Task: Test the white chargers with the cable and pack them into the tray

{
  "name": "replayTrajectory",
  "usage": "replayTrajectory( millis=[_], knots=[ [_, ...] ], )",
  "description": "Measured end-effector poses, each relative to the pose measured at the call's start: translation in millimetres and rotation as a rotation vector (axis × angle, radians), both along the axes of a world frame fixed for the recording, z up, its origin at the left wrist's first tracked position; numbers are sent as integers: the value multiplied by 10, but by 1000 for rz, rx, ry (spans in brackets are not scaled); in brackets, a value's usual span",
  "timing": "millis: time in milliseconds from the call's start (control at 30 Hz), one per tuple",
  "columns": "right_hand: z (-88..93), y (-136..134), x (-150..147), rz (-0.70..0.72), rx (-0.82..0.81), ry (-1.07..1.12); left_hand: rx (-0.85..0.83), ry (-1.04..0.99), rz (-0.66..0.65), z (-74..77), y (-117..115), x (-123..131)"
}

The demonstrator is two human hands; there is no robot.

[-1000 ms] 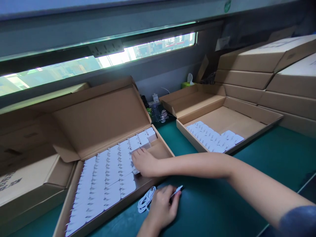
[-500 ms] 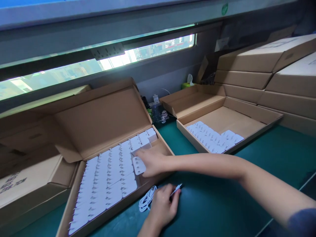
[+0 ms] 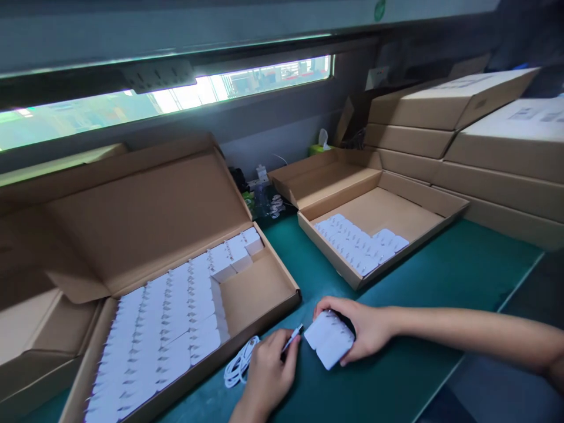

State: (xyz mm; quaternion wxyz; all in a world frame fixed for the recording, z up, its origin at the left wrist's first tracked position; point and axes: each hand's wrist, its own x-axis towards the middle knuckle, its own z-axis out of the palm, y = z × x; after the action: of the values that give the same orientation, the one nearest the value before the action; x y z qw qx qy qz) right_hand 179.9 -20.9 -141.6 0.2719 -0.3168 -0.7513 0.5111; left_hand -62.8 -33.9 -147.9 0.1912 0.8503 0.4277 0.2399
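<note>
My left hand (image 3: pixel 269 365) is closed on a white USB cable (image 3: pixel 238 363), with its plug poking out between thumb and fingers. The coiled part lies on the green mat beside the wrist. Just to the right, my right hand (image 3: pixel 369 330) grips a small group of white charger plugs (image 3: pixel 329 339) side by side, low over the mat. Metal pins show on their upper edge. At the left, an open cardboard box (image 3: pixel 259 288) holds rows of white chargers (image 3: pixel 176 305), with bare cardboard at its right end.
A second open cardboard box (image 3: pixel 423 205), farther right, has several white chargers (image 3: pixel 352 241) in its near left part. Closed cartons (image 3: pixel 497 150) are stacked at the right back. Cables and a power strip (image 3: pixel 264 185) lie between the boxes, near a tissue pack (image 3: pixel 321 147).
My right hand has lifted chargers out of the left box and brought them right and toward me, beside the cable plug. My left hand keeps its hold on the cable. The view has shifted slightly.
</note>
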Motion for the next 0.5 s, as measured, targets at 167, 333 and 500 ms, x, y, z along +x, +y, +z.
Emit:
replayTrajectory(
  millis=[167, 333, 500],
  knots=[
    [-39, 91, 203, 8, 244, -101, -17, -25, -7, -31, 21, -6],
    [140, 93, 255, -19, 378, -250, -43, -46, -1, -18, 25, 6],
    [262, 132, 82, 100, 589, -343, -19, -49, -10, -10, 42, 0]
  ],
)
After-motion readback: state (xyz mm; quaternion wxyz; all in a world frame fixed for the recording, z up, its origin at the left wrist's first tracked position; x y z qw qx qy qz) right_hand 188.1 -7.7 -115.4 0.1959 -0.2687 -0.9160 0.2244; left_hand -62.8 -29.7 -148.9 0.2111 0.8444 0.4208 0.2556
